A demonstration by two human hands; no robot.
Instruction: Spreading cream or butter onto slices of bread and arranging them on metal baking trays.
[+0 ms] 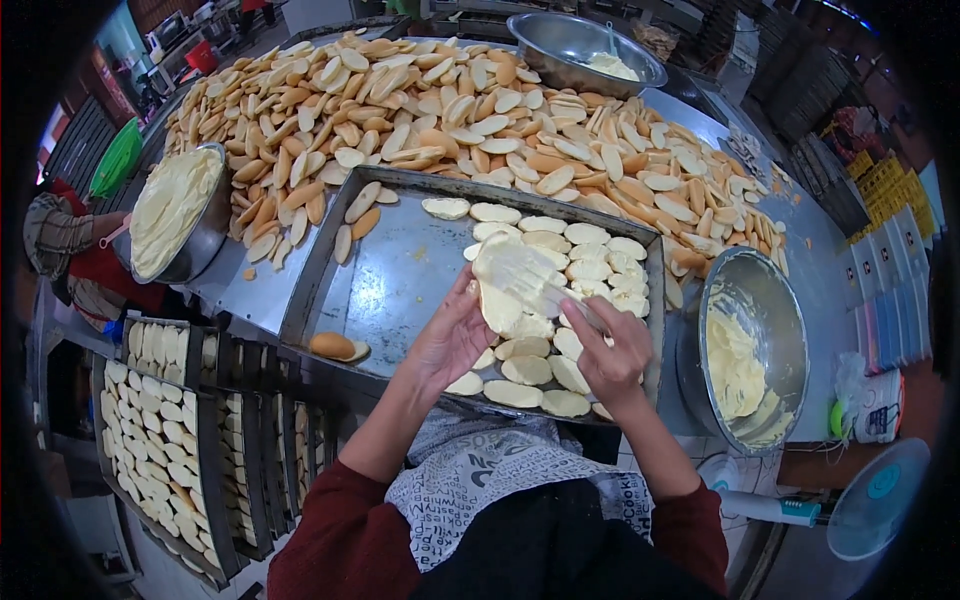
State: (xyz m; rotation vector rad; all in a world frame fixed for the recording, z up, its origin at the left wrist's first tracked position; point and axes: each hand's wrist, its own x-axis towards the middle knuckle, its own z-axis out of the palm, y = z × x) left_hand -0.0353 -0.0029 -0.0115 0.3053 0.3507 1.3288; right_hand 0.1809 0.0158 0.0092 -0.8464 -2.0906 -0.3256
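Observation:
My left hand point(448, 335) holds an oval slice of bread point(497, 262) above the tray, its cut face turned up and coated with pale cream. My right hand point(608, 355) grips a spreader point(548, 296); its blade lies over the slice, smeared by motion. Beneath them is a dark-rimmed metal baking tray point(385, 275). Rows of cream-coated slices point(590, 252) fill its right part. A few plain slices point(362, 203) rest in its far left corner, and a brown piece of bread point(331, 346) lies in the near left corner.
A large heap of sliced bread point(400, 110) covers the table beyond the tray. Steel bowls of cream stand right point(795, 345), left point(208, 215) and far point(540, 50). At left a person point(75, 250) reaches toward a bowl. Filled trays point(155, 450) lean at lower left; a fan point(880, 495) stands lower right.

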